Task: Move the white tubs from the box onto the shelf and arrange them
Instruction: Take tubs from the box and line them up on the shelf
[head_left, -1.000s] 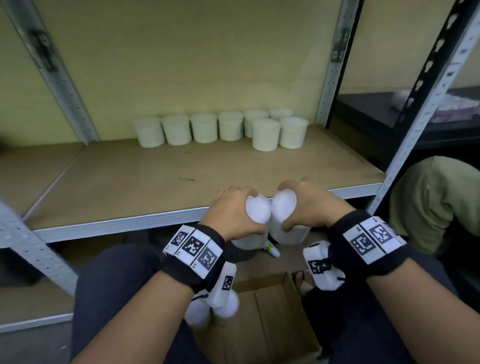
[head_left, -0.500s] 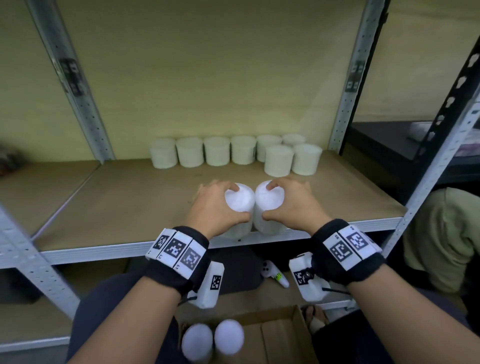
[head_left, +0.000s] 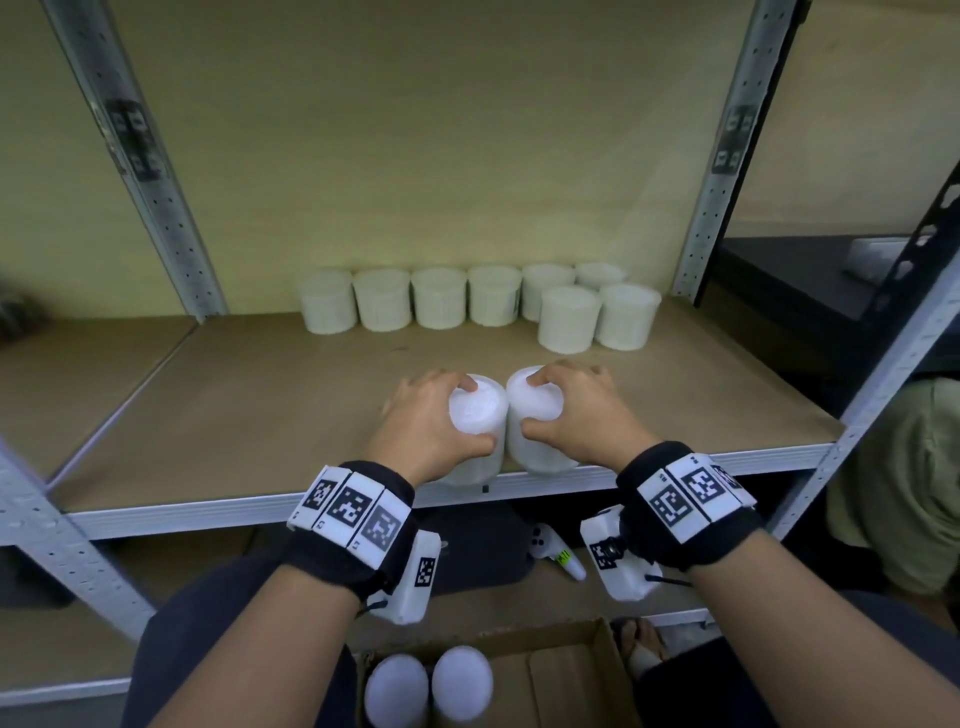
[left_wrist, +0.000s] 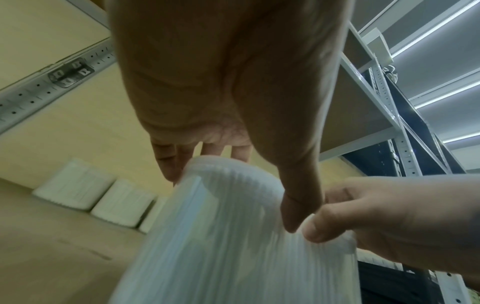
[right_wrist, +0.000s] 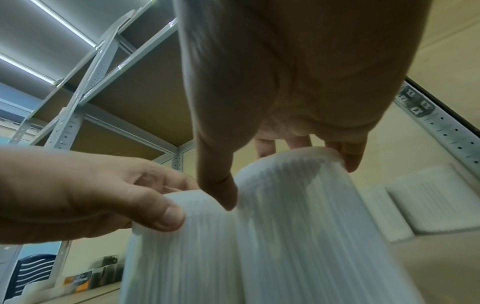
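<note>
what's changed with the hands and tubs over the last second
Both hands, left and right, carried their tubs up and forward from below the shelf edge onto its front. Grips unchanged; the eight tubs at the back stayed put.

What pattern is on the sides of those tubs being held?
Fine vertical ribs on plain white, clearest on the left tub in the left wrist view.

Head view down onto shelf (head_left: 218, 415), 2 close wrist views upward, sharing both tubs (left_wrist: 233, 236)
</note>
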